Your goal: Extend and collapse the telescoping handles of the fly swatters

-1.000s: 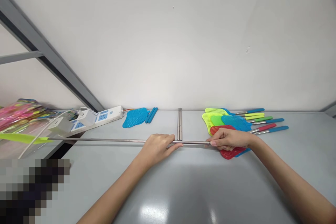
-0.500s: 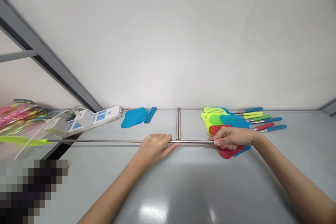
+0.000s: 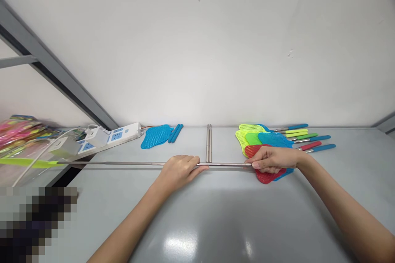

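A telescopic fly swatter (image 3: pixel 228 164) lies stretched out level across the view, its thin metal rod extended and its yellow-green head at the far left, partly cut off by the frame. My left hand (image 3: pixel 179 172) is closed around the middle of the rod, palm down. At the rod's right end, my right hand (image 3: pixel 271 160) pinches the metal between thumb and fingers; what lies inside those fingers is hidden. Behind and under the right hand are red swatter heads (image 3: pixel 266 176), part of a pile. Two or so bare metal rods (image 3: pixel 209 144) lie just beyond the left hand.
Several fly swatters with coloured handles (image 3: pixel 321 138) lie at the back right. A blue swatter head (image 3: pixel 156 136) and blue handle grips (image 3: pixel 175 133) sit back left, beside a white power strip (image 3: pixel 123 133) with plugs. Packaged goods (image 3: pixel 24 135) and a grey frame post (image 3: pixel 61 70) are at left.
The whole view has shifted slightly. Both hands keep the same hold on the fly swatter's rod, which stays level.
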`<state>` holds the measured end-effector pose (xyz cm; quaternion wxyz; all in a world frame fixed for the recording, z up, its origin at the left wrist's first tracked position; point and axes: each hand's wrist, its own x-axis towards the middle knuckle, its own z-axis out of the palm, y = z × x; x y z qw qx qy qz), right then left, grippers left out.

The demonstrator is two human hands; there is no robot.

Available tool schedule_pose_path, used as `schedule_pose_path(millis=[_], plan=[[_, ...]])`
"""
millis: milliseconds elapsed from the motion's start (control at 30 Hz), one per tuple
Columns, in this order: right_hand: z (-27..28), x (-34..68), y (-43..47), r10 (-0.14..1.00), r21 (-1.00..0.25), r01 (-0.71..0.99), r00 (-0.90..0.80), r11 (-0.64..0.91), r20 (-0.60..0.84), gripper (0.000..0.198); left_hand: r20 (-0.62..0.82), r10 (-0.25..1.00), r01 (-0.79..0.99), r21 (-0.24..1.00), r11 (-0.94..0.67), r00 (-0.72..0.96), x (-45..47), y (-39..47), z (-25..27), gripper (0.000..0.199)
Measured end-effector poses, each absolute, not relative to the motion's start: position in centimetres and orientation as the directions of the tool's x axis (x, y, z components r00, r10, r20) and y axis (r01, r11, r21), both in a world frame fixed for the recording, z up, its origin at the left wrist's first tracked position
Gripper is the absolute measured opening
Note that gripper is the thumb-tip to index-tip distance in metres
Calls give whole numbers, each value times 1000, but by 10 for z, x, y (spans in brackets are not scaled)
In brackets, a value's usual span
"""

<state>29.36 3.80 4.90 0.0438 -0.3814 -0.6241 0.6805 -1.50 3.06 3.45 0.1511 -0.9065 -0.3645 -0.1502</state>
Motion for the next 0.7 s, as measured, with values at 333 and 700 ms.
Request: schedule_pose_path(millis=[333,700], plan=[[53,292,36,544,-894,427,-722,-136,-427,34,414,582,696,-210,-687,700,-20,31,42,38],[62,293,34,550,-889,441,-716,-122,-430,36,412,580,690,-200,-695,703,-21,31,44,37]])
